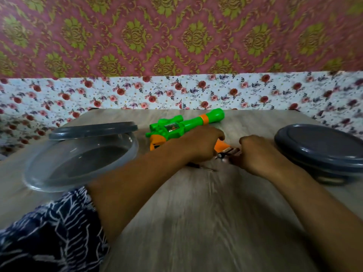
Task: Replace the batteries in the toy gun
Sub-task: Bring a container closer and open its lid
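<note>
Green-and-orange toy gun (184, 125) — grey lids (322, 146)

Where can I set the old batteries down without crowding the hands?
Bare table lies near you, between the forearms. A smaller patch sits between the toy gun and the closed grey container. It is crowded around the batteries, where both hands meet.

Green-and-orange toy gun (184, 125) lies flat on its side – batteries (228, 152) beside its grip (blurred)
</note>
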`<state>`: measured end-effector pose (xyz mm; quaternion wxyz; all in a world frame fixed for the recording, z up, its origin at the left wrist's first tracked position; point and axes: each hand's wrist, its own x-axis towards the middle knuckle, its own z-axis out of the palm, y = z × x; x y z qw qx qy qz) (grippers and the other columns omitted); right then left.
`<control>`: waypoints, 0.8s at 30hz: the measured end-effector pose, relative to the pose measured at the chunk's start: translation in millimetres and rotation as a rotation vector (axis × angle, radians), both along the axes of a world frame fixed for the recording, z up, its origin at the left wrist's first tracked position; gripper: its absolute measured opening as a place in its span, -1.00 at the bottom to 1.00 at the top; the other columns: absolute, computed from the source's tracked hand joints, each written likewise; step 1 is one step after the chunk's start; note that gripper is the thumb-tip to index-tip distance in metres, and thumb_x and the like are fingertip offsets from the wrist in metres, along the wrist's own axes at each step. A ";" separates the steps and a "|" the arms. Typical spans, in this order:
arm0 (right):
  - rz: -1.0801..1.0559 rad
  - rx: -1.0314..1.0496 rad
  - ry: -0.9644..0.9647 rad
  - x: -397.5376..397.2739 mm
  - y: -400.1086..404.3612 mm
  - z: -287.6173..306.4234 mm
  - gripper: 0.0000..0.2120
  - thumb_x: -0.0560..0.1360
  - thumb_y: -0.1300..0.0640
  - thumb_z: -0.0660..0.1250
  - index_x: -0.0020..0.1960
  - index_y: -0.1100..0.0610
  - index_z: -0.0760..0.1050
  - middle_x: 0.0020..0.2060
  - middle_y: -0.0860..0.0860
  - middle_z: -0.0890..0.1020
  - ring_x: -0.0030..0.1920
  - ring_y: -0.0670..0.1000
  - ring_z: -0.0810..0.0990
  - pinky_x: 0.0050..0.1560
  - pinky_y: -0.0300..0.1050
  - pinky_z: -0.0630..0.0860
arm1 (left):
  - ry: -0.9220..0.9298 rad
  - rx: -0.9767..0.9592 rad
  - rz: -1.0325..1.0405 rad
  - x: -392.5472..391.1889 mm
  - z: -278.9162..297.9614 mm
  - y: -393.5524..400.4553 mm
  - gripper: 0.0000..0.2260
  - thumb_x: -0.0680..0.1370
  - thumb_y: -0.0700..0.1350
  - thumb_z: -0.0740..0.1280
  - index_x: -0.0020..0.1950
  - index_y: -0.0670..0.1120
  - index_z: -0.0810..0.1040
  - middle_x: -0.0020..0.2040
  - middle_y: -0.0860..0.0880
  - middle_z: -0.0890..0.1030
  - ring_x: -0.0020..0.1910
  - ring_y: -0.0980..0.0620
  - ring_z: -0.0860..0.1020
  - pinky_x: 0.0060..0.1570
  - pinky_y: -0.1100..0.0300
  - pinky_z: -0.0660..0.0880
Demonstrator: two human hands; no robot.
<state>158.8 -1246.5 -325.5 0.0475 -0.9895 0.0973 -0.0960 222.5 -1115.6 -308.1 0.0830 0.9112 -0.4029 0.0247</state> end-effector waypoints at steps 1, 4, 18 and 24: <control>-0.008 0.018 -0.003 1.3 -1.6 -1.9 -0.56 0.37 -0.23 0.35 -0.11 0.16 0.43 -0.03 0.21 0.54 -0.01 0.19 0.51 -0.23 -0.13 0.26 | 0.002 0.061 -0.013 3.2 2.9 -5.5 -0.48 0.51 -0.15 0.34 0.45 -0.07 0.28 0.35 -0.15 0.42 0.31 -0.10 0.39 0.18 0.14 0.33; -0.012 0.060 0.002 4.8 -7.4 -7.5 -0.43 0.37 -0.27 0.33 0.05 0.23 0.47 0.06 0.22 0.54 0.10 0.20 0.49 -0.13 -0.11 0.23 | -0.010 0.229 -0.037 10.9 7.7 -22.5 -0.41 0.53 -0.12 0.32 0.50 -0.03 0.15 0.38 -0.19 0.36 0.32 -0.14 0.38 0.14 0.13 0.33; 0.068 0.094 0.000 10.6 -14.1 -8.7 -0.51 0.44 -0.17 0.31 0.15 0.20 0.44 0.13 0.16 0.55 0.16 0.14 0.47 -0.02 -0.09 0.30 | -0.215 0.385 -0.157 14.6 2.6 -46.6 -0.65 0.48 -0.14 0.38 0.25 -0.11 0.48 0.14 -0.14 0.57 0.12 -0.13 0.52 0.06 0.07 0.43; 0.038 0.107 -0.045 12.1 -13.0 -15.7 -0.59 0.42 -0.16 0.31 0.02 0.18 0.46 0.06 0.19 0.54 0.08 0.17 0.50 -0.12 -0.11 0.26 | -0.245 0.338 -0.146 13.4 1.1 -35.1 -0.72 0.51 -0.09 0.35 0.18 -0.13 0.50 0.11 -0.15 0.54 0.10 -0.12 0.50 0.03 0.09 0.38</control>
